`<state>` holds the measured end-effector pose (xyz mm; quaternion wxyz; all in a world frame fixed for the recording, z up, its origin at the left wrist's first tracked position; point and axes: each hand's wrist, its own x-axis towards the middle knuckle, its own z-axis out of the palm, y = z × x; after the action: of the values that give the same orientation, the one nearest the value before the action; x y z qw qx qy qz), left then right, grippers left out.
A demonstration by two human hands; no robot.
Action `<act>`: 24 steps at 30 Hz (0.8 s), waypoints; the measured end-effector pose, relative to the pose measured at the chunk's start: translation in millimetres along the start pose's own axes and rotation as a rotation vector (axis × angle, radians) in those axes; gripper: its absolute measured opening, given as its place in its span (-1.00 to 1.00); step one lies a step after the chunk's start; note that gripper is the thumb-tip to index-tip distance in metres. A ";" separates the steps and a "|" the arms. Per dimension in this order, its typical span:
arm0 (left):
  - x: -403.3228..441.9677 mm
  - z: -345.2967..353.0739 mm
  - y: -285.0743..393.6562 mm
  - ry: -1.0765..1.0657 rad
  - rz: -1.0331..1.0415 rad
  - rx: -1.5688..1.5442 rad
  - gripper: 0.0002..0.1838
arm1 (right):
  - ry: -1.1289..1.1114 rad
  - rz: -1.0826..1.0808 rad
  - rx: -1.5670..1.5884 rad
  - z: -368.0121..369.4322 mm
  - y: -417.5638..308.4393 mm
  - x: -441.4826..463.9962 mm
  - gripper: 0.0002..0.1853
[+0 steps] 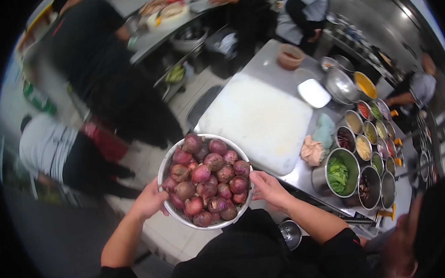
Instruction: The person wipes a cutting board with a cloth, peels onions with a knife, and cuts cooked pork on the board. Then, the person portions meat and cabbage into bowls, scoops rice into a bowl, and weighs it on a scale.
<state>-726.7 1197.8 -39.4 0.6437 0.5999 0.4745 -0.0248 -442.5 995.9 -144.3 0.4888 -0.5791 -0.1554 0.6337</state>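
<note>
A metal colander [241,210] heaped with red onions [204,174] is held up in front of my body. My left hand [151,199] grips its left rim, the thumb on top and the fingers curled at the side. On the opposite rim, my right hand [267,189] holds on with its fingers partly hidden by the colander. Just beyond it, a large white cutting board [261,117] lies on a steel table [273,52].
A white container [314,94], cloths [313,150] and a pot of green leaves [342,176] sit along the table's right. Several small food tins stand beyond. Co-workers stand left, behind the table and right; one person's head is close at lower right.
</note>
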 end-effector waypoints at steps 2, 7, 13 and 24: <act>-9.0 8.0 19.1 0.034 0.045 -0.019 -0.33 | 0.022 -0.068 -0.083 -2.2 -25.0 -17.9 -0.26; 72.1 -10.0 -128.5 -0.182 0.208 -0.297 -0.36 | 0.490 -0.235 -0.578 41.8 16.6 16.0 -0.09; 52.1 -7.2 -111.3 -0.294 0.066 -0.348 -0.41 | 0.696 -0.239 -0.674 50.1 -7.4 9.9 -0.14; 69.6 -144.2 -90.0 -0.457 0.192 0.325 -0.28 | 1.006 -0.184 -0.973 96.9 -97.1 -22.5 -0.28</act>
<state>-826.4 1324.9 -126.9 0.6288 0.7161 0.2481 -0.1738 -489.0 1059.7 -29.9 0.2386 -0.9391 -0.2246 0.1035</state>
